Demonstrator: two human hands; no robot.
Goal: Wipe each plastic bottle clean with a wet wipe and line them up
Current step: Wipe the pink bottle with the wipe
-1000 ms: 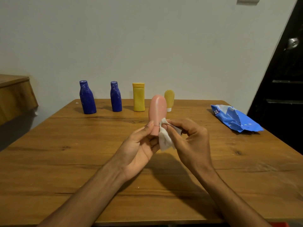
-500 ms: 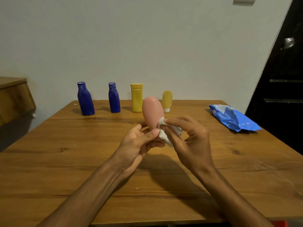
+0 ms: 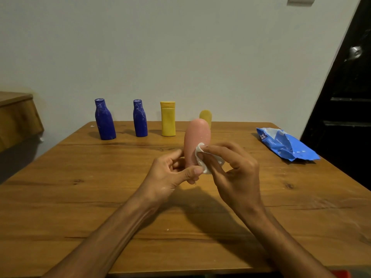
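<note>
Status: pink bottle [image 3: 197,137] is mid-wipe, held upright above the desk [image 3: 80,197] at centre, in front of the row. Left hand [image 3: 170,175] has its lower end: left fingers [image 3: 191,171] curled round it, thumb across the front. Right hand [image 3: 234,173] pinches a bunched white wet wipe [image 3: 200,157] btwn thumb and fingertips and presses it on the bottle's lower right side. The other right fingers are loosely bent, off the bottle afaict. Progress, judged from layout: 4 bottles stand upright in a spaced line along the far edge by the wall, so prob done: larger blue bottle [image 3: 104,121], smaller blue bottle [image 3: 140,119], yellow flip-cap bottle [image 3: 168,120], small yellow tube [image 3: 205,116] (lower part hidden behind the pink one). Both blue ones show whitish marks; can't tell if dirt or worn print. Left to do: finish the pink one and set it in line, likely right of the yellow tube where there's room. No other loose bottle in view, so this looks like the last one, i.e. task near its end. Count: 5 bottles (2 blue, 2 yellow, 1 pink), 1 wipe in use, 1 blue wipes pack [image 3: 287,144] lying open on the desk's right side, well apart from the hands.
</note>
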